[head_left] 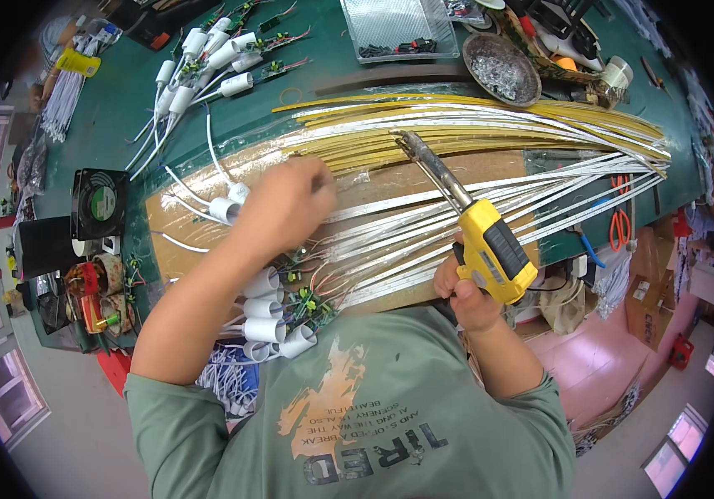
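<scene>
Yellow soldering gun (490,241) is gripped tight in the right hand (466,291); the left hand (286,204) pinches closed on white strips (423,233) on the tabletop (307,75)

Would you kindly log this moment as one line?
left hand: pressing on LED strips | right hand: gripping yellow soldering gun, tip over strips | surface: cardboard

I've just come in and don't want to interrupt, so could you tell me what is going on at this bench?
A person holds a yellow soldering gun in the right hand, its tip raised above a fan of long white and yellow light strips. The left hand presses down at the strips' near ends on a brown board. White end caps with small green circuit boards lie by the person's chest.
</scene>
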`<control>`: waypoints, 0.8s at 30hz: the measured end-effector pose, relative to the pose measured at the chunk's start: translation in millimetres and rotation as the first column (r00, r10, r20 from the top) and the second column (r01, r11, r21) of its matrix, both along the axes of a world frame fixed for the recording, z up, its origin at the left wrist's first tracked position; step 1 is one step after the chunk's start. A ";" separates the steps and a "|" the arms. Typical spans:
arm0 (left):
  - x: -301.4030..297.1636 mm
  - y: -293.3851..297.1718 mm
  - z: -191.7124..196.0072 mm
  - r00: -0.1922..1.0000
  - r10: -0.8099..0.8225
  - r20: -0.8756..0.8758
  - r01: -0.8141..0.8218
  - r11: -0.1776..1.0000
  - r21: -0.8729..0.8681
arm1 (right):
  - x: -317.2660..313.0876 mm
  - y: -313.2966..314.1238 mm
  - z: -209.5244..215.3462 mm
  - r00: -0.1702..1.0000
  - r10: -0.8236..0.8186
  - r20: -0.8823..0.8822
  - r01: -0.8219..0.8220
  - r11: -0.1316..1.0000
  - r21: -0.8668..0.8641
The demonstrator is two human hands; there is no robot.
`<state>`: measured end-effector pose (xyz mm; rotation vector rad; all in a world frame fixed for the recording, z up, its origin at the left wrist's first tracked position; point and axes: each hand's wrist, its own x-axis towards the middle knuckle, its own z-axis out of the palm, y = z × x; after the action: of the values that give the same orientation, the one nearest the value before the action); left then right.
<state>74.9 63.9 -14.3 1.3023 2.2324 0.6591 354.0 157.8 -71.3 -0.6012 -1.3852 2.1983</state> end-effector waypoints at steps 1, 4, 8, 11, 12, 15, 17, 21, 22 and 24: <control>-2.6 0.4 3.6 1.000 0.005 -0.002 -0.005 1.000 -0.003 | -0.4 0.7 -0.5 1.000 0.009 -0.023 -0.009 1.000 -0.014; -14.9 3.8 9.5 0.658 0.380 0.650 -0.354 0.918 -0.178 | -1.1 1.9 2.4 0.999 0.006 -0.041 -0.006 1.000 0.000; -23.3 5.8 9.9 0.777 0.280 0.563 -0.172 0.956 -0.238 | -3.0 2.0 1.8 0.998 0.008 -0.058 -0.010 1.000 -0.025; -21.7 11.2 5.6 0.955 0.127 0.270 -0.052 0.962 -0.267 | -5.3 1.6 6.8 0.999 -0.004 -0.054 0.000 0.998 -0.060; -22.0 11.3 3.0 0.991 0.060 0.123 -0.028 0.968 -0.251 | -6.2 0.6 7.4 0.998 -0.021 -0.063 0.016 0.997 -0.082; -26.3 10.9 -4.7 0.990 0.024 0.138 0.007 0.976 -0.220 | -7.3 -0.1 7.5 0.996 -0.047 -0.074 0.039 0.994 -0.105; -19.1 12.9 -1.2 1.000 0.023 0.016 -0.019 0.970 -0.242 | -7.2 -0.5 7.1 0.996 -0.053 -0.074 0.045 0.993 -0.109; -19.6 12.4 0.9 0.997 0.082 0.008 -0.077 0.964 -0.254 | -6.6 -0.9 4.8 0.995 -0.055 -0.089 0.047 0.995 -0.087; -19.0 12.1 0.5 0.996 0.086 0.006 -0.082 0.964 -0.254 | -6.2 -1.0 3.8 0.993 -0.067 -0.098 0.061 0.996 -0.064; -16.4 12.2 -1.4 0.994 0.096 -0.043 -0.103 0.974 -0.204 | -6.7 -0.6 3.4 0.993 -0.064 -0.095 0.057 0.996 -0.067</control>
<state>58.5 76.1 -15.7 1.1133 2.3341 0.4297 347.3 157.2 -67.9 -0.5442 -1.2355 2.2005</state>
